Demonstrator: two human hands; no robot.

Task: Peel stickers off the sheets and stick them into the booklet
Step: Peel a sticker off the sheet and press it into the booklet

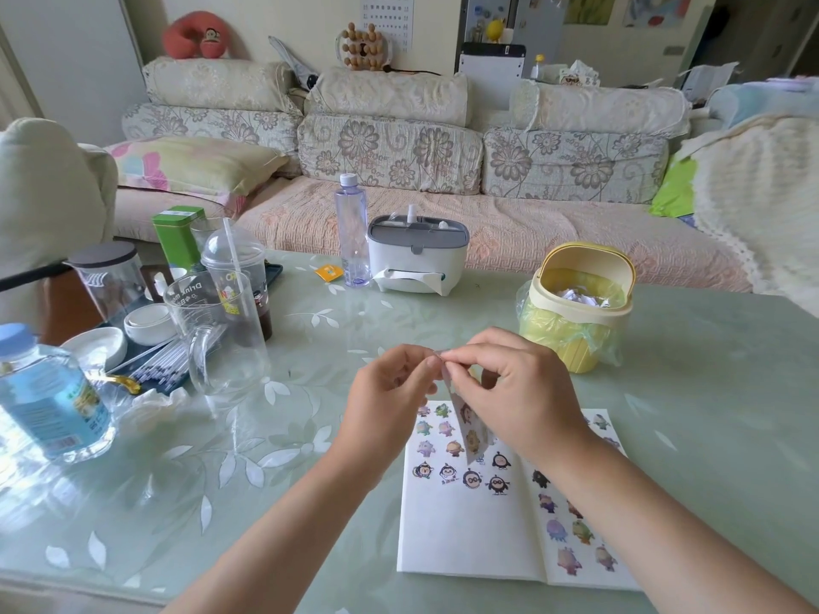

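An open white booklet (469, 534) lies on the table in front of me, with several cartoon stickers stuck on both pages. Above it I hold up a narrow sticker sheet (470, 432) that hangs down edge-on. My left hand (390, 392) and my right hand (509, 387) meet at the sheet's top edge, fingertips pinching it together. My right forearm covers part of the booklet's right page.
A yellow mini bin (580, 303) with paper scraps stands behind my right hand. A grey-white tissue box (416, 254) and a plastic bottle (352, 228) sit at the table's far edge. Glass pitcher (221, 334), cups, dishes and a large water bottle (48, 392) crowd the left side.
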